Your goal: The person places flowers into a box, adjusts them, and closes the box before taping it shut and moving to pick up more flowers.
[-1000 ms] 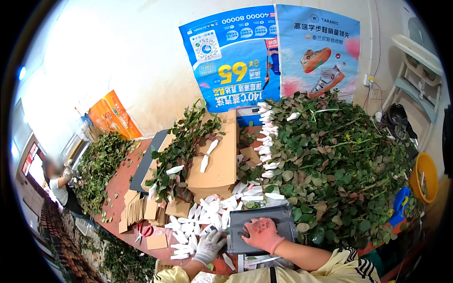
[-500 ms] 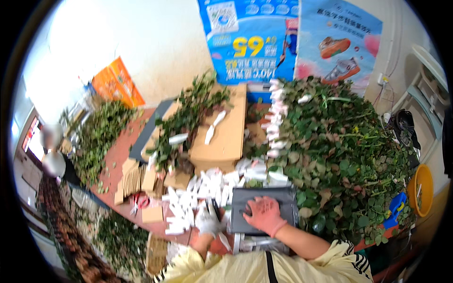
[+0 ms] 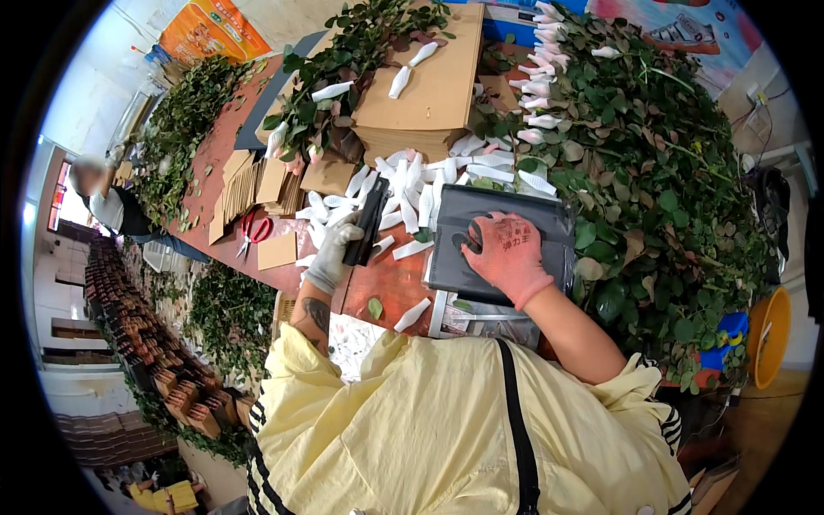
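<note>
My left hand (image 3: 330,257), in a pale grey-white glove, grips a long black stapler (image 3: 368,221) that stands upright on its end over the table. Under my right hand (image 3: 508,256), in a pink glove, lies a flat stack of dark sheets (image 3: 446,273) in shiny plastic. That hand rests on top, its thumb apart from the fingers. White foam mesh sleeves (image 3: 408,203) are heaped just beyond both hands. A single sleeve (image 3: 413,315) lies near my body on the red table (image 3: 369,287).
A tall cardboard stack (image 3: 415,103) stands at the back, with leafy stems beside it. Cut cardboard pieces (image 3: 236,193) and red-handled scissors (image 3: 252,233) lie left. A leafy heap of stems (image 3: 644,197) with white-sleeved heads fills the right. A yellow bucket (image 3: 766,336) stands far right. Another person (image 3: 116,206) is far left.
My view has tilted downward. My left hand has raised the black stapler off the sleeves, and it now shows fully. My right hand stays on the dark stack.
</note>
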